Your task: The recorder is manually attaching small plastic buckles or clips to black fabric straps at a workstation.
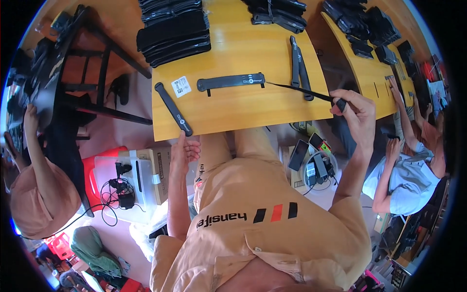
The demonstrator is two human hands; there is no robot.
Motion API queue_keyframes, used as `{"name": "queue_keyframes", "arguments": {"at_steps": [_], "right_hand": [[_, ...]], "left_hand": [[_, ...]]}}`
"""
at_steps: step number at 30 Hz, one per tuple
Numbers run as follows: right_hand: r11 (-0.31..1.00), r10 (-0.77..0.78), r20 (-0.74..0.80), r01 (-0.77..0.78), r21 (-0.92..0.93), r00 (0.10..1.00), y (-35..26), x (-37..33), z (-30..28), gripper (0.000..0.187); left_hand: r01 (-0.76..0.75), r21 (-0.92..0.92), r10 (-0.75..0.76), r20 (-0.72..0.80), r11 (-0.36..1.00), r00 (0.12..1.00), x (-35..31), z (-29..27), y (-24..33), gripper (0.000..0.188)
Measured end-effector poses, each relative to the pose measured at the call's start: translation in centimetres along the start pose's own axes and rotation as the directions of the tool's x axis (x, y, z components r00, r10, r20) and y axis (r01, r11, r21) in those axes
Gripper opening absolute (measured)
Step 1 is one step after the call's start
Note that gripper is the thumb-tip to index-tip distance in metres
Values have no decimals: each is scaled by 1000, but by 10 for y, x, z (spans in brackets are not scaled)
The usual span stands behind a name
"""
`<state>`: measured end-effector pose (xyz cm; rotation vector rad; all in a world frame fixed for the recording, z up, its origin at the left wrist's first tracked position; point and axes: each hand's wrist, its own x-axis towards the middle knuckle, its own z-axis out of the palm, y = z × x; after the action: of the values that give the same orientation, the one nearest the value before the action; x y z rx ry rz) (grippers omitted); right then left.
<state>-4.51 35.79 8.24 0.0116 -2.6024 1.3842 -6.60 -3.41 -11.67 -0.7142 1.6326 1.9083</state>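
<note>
Across the middle of the yellow table lies a flat black band [228,82] with pale print near its right end. A narrow black strap [301,90] runs taut from that end to my right hand [357,114], which pinches its far end beyond the table's right edge. A bulky black piece [341,104] shows at those fingertips. My left hand [185,153] is at the table's front edge, fingers apart, one fingertip touching the lower end of another black band [173,109]. This band slants beside a white square label [181,86].
Stacked black fabric pieces [175,36] stand at the table's back left, bundled black bands [279,14] at the back right. Two black bands [297,68] lie near the right edge. Below are a tub of chargers [318,170] and a cardboard box [158,170]. People sit on both sides.
</note>
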Motion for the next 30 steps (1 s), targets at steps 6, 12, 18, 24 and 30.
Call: {"name": "queue_keyframes", "arguments": {"at_steps": [6,12,18,24,30], "right_hand": [[994,-69,66,63,88,995,3,1,-8,13],[960,-218,357,134,245,908,-9,6,57,20],[930,-192,405,33,367,894,1,14,94,27],[737,264,336,-414,534,904,61,14,109,27],[720,398,272,-482,499,876,108,36,139,22]], "left_hand": [[-166,160,167,8,973,986,-22,-7,19,55],[-850,331,777,361,410,515,-67,79,78,39],[-273,34,169,710,962,684,-56,117,72,24],[-318,217,130,603,923,787,-10,60,62,13],[-395,277,349,201,876,915,29,60,73,9]]}}
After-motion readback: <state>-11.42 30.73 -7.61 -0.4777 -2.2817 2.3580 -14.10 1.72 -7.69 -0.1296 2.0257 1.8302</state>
